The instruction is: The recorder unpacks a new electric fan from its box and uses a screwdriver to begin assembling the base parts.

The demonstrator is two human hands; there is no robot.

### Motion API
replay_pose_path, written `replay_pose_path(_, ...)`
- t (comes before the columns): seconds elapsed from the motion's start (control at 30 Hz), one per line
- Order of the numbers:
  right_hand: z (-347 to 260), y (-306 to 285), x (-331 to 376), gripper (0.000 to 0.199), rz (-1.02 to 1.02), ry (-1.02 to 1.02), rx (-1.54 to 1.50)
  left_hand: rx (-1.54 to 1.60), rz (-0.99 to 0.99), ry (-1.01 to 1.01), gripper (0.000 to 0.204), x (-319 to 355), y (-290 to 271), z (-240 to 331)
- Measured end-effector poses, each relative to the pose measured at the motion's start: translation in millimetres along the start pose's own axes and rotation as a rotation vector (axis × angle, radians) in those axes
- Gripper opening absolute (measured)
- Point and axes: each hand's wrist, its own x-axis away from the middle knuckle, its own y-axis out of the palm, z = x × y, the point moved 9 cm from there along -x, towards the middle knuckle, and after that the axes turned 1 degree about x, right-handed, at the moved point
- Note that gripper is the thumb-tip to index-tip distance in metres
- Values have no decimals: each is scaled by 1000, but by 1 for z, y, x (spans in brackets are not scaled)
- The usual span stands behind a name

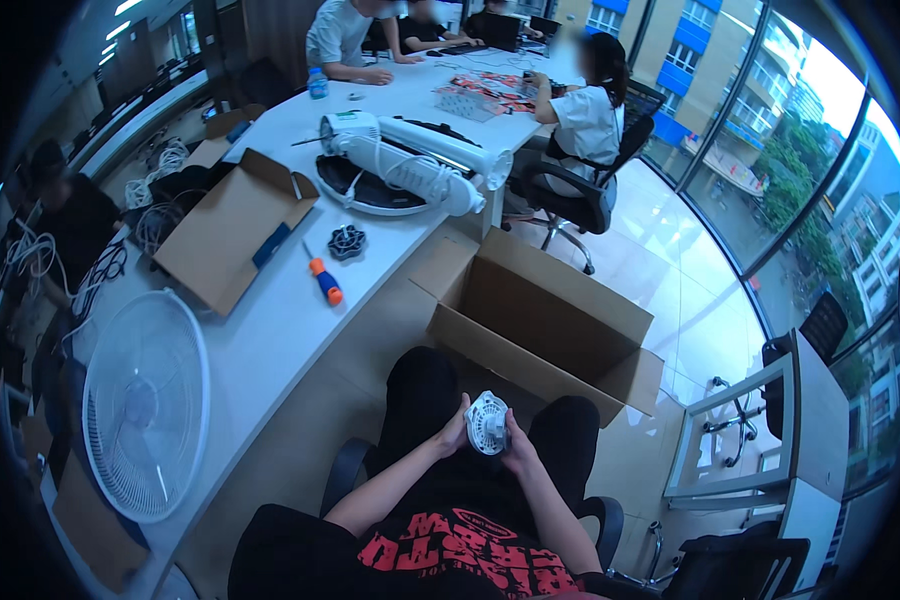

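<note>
Though vented, rounded white housing (487,424)

At the bottom centre of the frame I get the clearest lettering: big red block letters (475,545) across the black shirt (430,520), partly lost in its folds, with smaller red ones among them. Just above, on the same shirt, I see a red oval (482,522) with small letters inside. At the upper left, any print on the bottle (317,84) is too small for me to read.
</note>
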Motion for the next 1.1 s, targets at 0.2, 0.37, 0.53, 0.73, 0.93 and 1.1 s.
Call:
replay_pose_path(0.2, 30, 32, -24, 42, -79, -84, 257, 181, 37, 218, 75, 60, -29, -2)
replay_pose_path(0.37, 80, 69, -32, 31, -270, 124, 105, -281, 428, 606, 59, 97, -60, -10)
replay_pose_path(0.53, 109, 96, -31, 34, -456, 229, 54, -824, 763, 866, 59, 158, -33, 21)
replay_pose_path(0.73, 146, 103, -43, 31, -504, 356, 142, -890, 954, 994, 55, 210, -21, 43)
replay_pose_path(0.93, 141, 143, -30, 38, -396, 475, -41, -946, 1089, 1137, 60, 275, 1, 76)
replay_pose_path(1.1, 59, 252, 0, 47, -506, 279, 179, -1402, 1290, 1093, 75, 331, 18, 170)
